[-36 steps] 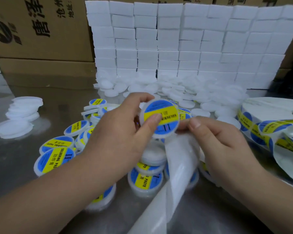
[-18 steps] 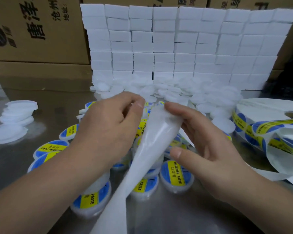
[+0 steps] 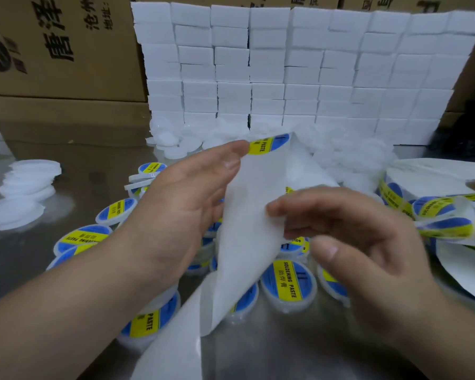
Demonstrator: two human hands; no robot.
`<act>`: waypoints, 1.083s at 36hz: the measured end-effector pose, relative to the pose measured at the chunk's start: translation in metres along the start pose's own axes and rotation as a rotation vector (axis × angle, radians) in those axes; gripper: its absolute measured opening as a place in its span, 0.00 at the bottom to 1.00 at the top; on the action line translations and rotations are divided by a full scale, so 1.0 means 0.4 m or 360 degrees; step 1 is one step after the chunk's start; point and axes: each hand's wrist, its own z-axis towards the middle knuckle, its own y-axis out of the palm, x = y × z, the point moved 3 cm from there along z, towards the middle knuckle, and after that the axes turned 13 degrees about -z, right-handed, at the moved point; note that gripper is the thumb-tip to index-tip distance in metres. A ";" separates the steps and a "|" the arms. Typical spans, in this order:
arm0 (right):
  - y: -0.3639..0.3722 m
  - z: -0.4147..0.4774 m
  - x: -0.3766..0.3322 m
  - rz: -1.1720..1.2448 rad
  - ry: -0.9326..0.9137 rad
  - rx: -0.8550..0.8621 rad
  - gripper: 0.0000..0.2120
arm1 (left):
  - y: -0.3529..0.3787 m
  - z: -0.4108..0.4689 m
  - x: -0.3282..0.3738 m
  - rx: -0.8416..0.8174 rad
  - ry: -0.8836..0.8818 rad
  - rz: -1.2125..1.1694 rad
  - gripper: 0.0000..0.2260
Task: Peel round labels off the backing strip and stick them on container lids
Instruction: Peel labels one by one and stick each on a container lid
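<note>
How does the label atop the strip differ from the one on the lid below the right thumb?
The strip label sits raised on the backing strip, curved, partly seen; the lid label lies flat on a container, fully seen. The left hand holds the strip beside the strip label; nothing touches the lid label. Both are blue with a yellow band.

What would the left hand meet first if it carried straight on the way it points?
The left hand would likely meet the round label atop the folded backing strip first, right at its fingertips.

A white backing strip [image 3: 247,215] stands bent upright, a blue-and-yellow round label [image 3: 269,144] at its top, above labelled container lids [image 3: 288,281].
</note>
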 end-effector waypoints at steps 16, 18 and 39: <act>-0.011 0.030 0.029 0.0321 0.0329 0.0353 0.10 | 0.024 -0.037 -0.023 -0.0353 -0.0274 0.0083 0.25; -0.011 0.031 0.034 0.0287 0.0353 0.0356 0.14 | 0.036 -0.040 -0.020 -0.0358 -0.0281 0.0189 0.22; -0.023 0.025 0.032 0.0262 0.0356 0.0483 0.20 | -0.192 0.434 0.054 -0.0029 -0.0175 0.2641 0.11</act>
